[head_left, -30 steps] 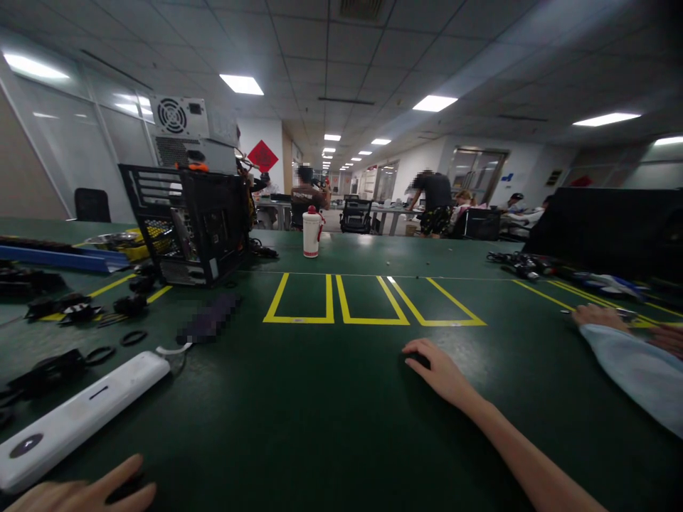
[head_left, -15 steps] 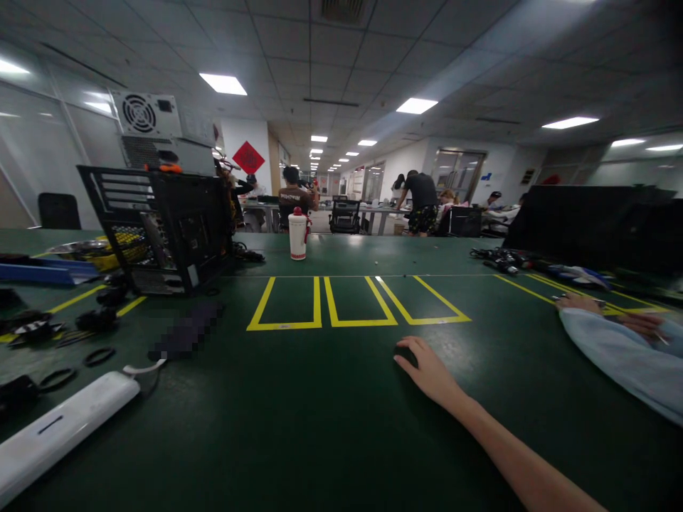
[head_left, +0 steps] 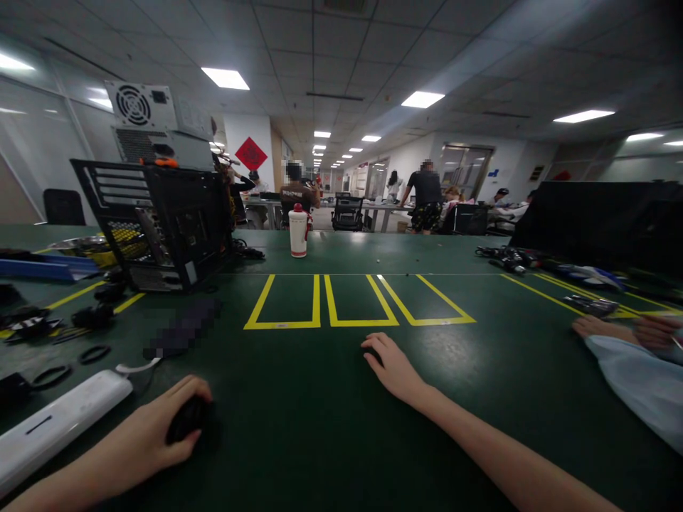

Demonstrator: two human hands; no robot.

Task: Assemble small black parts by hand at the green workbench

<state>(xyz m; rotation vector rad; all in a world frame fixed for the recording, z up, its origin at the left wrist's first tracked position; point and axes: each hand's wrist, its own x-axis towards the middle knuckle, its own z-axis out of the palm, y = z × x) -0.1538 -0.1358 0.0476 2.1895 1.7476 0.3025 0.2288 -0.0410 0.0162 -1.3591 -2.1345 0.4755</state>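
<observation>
My left hand point(head_left: 154, 430) is closed around a black computer mouse point(head_left: 186, 419), its thumb on the near side and its fingers over the far side. The hand is at the lower left, beside a white rounded device point(head_left: 64, 427). My right hand point(head_left: 392, 366) is low over the green table point(head_left: 299, 427), fingers stretched forward and slightly bent, with nothing in them. Just ahead of it lie yellow tape outlines point(head_left: 363, 322).
An open black computer case point(head_left: 181, 235) stands at the left, a power supply point(head_left: 139, 107) on top. Cables point(head_left: 96, 316) lie near it. A white cup point(head_left: 298, 235) stands behind the tape. At the right are a co-worker's hands point(head_left: 602, 328) and a black monitor point(head_left: 597, 220).
My left hand has come into view from the lower left, holding the black mouse. My right hand has shifted left. The co-worker's near hand has let go of a small metallic item.
</observation>
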